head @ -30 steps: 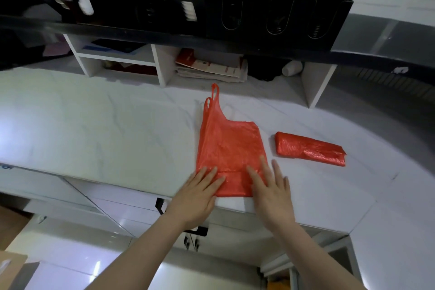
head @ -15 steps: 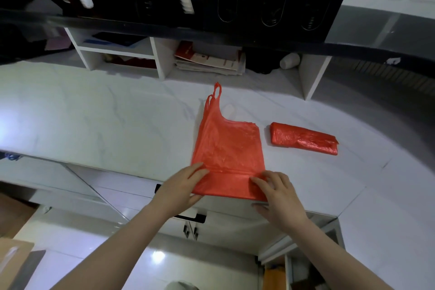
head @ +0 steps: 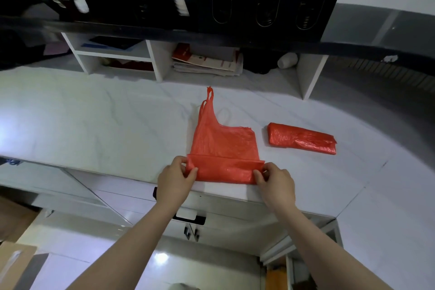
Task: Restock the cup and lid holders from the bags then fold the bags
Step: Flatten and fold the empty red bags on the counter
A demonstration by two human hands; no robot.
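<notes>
A red plastic bag (head: 223,146) lies flat near the front edge of the white marble counter (head: 94,125), handles pointing away from me. Its bottom strip is folded up over the body. My left hand (head: 175,178) pinches the left end of that fold. The right end is pinched by my right hand (head: 274,182). A second red bag (head: 302,138), folded into a narrow bundle, rests on the counter to the right. The black cup and lid holder (head: 247,4) stands above on the dark shelf, with white cup stacks (head: 180,4) showing in some slots.
White cubby shelves (head: 155,59) at the counter's back hold papers and red booklets (head: 207,61); a white bottle (head: 287,60) lies further right. Below the counter edge are drawers with a black handle (head: 190,218). A brown cardboard box (head: 14,263) sits at lower left.
Both hands went from lying flat on the bag's lower edge to pinching its corners. The bottom strip has been folded up over the bag.
</notes>
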